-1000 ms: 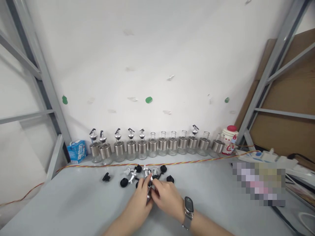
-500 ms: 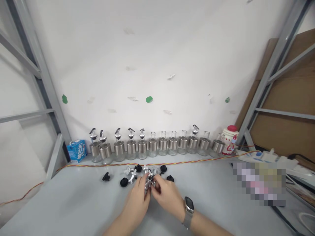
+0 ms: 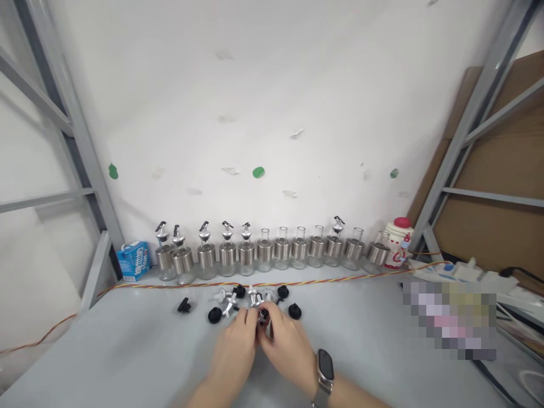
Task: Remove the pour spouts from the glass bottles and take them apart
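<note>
My left hand point(image 3: 234, 351) and my right hand point(image 3: 288, 347) meet low in the middle of the grey table point(image 3: 127, 351). Their fingertips pinch one small metal pourer spout with a black plug point(image 3: 260, 315) between them. Just beyond the fingers lie several loose metal spouts point(image 3: 226, 298) and black stoppers point(image 3: 215, 315). A row of glass bottles with steel sleeves point(image 3: 272, 249) stands along the wall; the left ones point(image 3: 205, 249) carry spouts, most of the others have bare necks.
A twisted red-yellow cable point(image 3: 323, 279) runs across the table before the bottles. A blue carton point(image 3: 134, 260) stands at the left end and a red-capped white jar point(image 3: 396, 242) at the right. A power strip point(image 3: 459, 273) and cables lie far right. Grey rack posts flank both sides.
Both hands have stayed together on the small spout, shifting slightly and working it between the fingers. Nothing else on the table has moved.
</note>
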Demonstrator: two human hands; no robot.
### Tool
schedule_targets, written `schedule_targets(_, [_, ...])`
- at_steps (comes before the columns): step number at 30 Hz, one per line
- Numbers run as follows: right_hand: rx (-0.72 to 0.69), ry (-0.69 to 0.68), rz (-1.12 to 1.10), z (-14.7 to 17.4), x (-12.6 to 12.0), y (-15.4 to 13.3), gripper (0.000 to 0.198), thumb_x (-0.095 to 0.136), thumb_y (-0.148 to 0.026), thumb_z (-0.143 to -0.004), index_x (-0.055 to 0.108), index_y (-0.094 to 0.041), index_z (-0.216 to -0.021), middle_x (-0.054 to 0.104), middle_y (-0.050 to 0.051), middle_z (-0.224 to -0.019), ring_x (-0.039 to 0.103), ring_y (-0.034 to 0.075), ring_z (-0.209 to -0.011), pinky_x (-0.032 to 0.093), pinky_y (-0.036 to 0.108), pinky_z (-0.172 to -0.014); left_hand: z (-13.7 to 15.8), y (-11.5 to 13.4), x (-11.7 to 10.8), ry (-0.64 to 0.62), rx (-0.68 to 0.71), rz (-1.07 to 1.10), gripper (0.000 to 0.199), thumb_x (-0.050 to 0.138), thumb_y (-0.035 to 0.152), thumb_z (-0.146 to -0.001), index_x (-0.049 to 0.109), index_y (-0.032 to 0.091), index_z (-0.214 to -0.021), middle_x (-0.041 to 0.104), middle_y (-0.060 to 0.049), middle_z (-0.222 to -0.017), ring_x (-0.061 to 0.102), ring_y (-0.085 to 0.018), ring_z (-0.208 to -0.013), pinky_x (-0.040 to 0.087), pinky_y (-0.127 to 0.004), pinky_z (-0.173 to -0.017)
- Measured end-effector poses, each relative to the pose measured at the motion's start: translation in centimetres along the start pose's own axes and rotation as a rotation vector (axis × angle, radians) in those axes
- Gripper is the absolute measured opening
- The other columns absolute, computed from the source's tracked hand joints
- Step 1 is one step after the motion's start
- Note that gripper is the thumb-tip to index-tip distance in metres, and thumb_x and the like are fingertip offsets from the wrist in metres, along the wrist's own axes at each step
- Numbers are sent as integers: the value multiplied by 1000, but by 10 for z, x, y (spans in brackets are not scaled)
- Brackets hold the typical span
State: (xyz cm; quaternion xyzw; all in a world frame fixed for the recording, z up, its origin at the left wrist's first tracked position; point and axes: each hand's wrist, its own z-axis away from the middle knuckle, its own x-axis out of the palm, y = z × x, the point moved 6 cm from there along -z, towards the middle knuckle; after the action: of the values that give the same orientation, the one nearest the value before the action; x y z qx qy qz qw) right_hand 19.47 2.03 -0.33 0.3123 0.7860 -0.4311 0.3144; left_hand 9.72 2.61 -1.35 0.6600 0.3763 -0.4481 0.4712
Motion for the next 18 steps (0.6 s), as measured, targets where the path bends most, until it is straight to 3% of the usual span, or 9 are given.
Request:
schedule_targets(5, [-43, 7, 15, 1, 1, -5, 37, 44, -10, -75, 48, -15, -112, 60, 8, -107, 55, 20, -98, 42, 29, -82, 2, 3, 4, -30, -12, -7, 38, 29, 5, -77, 49, 18, -107, 57, -9, -95, 59, -19, -79, 40, -26, -62])
schedule_targets(11, [-107, -34, 21, 1, 1, -6, 43, 43, -11, -76, 44, -15, -118, 59, 8, -109, 54, 19, -100, 41, 30, -87, 0, -2, 7, -20, -67, 79, 39, 32, 9, -79, 46, 17, -115, 59, -11, -99, 60, -20, -82, 40, -27, -65])
schedule_targets(15, [-132, -23, 63, 0, 0, -7, 46, 42, -12, -77, 40, -18, -123, 57, 7, -111, 54, 19, -98, 43, 31, -84, -3, -6, 3, 29, -50, 134, 33, 37, 11, -78, 49, 16, -108, 61, -10, -95, 59, -19, -86, 40, -26, -69])
schedule_targets(18, [-108, -19, 85, -2, 0, -6, 41, 42, -12, -77, 44, -19, -118, 58, 7, -107, 55, 20, -96, 44, 31, -81, -2, -5, 0, 38, -12, 52, 27, 38, 13, -78, 52, 19, -100, 62, -7, -92, 60, -19, -79, 40, -25, -63])
